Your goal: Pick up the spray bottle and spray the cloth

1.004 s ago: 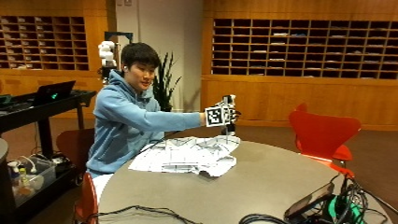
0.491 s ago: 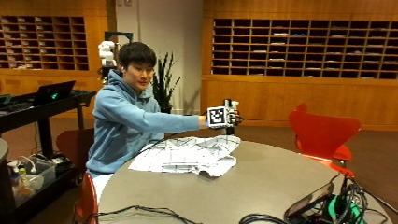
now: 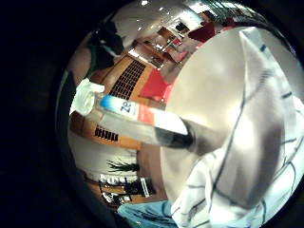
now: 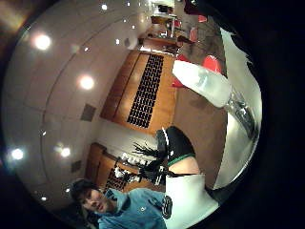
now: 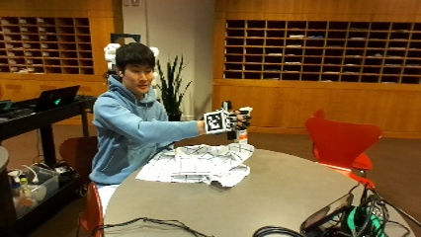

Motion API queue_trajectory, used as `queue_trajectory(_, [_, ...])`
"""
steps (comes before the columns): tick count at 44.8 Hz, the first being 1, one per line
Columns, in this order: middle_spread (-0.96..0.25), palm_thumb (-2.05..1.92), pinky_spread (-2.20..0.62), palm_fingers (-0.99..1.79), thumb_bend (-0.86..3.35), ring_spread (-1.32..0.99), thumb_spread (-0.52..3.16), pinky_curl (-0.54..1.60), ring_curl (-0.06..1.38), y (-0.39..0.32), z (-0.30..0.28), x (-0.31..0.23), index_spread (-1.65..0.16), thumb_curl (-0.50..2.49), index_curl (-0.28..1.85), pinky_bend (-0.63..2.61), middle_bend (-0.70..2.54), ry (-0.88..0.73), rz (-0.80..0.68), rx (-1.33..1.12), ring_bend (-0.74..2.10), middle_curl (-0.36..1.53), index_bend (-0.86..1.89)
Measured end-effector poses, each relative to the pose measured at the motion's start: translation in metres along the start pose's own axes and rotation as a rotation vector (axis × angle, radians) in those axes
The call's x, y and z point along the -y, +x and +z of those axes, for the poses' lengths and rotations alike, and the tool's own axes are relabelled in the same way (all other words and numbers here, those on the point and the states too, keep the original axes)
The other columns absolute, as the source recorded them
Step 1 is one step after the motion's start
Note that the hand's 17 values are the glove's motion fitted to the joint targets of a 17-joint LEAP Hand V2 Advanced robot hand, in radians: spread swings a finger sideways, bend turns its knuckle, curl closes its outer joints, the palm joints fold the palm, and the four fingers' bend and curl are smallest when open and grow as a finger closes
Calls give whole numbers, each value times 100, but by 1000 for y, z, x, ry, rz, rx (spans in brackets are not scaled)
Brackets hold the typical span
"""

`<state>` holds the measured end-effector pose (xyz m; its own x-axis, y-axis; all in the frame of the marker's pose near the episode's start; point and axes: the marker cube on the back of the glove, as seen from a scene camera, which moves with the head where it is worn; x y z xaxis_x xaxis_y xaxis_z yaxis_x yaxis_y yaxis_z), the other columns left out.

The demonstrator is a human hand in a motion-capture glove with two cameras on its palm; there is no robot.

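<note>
Lower now than a second ago, the gloved right hand (image 5: 230, 122) has sunk from about chin height toward the far edge of the cloth, the arm still stretched out over the surface (image 5: 289, 192). Its fingers are curled round the spray bottle (image 5: 240, 129), which it holds upright and clear of the surface; the bottom of the bottle shows below the glove, just above the cloth. From the little-finger side of the palm the bottle's clear body and blue-and-red label (image 3: 137, 121) run close past the camera. The white checked cloth (image 5: 197, 164) lies spread and rumpled on the round surface in front of the person, under and just beside the hand. The pick-up looks done; spraying is the step in hand. Next the nozzle probably needs aiming down at the cloth before a finger squeezes the trigger. Which way the nozzle faces I cannot tell.
</note>
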<state>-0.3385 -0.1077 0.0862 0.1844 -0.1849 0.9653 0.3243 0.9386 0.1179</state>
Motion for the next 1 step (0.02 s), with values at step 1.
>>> queue_trajectory(1, [-10, 72, 4, 47, -4, -8, 86, 41, 40, -1, -2, 0, -29, 58, 26, 58, 17, 2, -2, 6, 44, 38, 8])
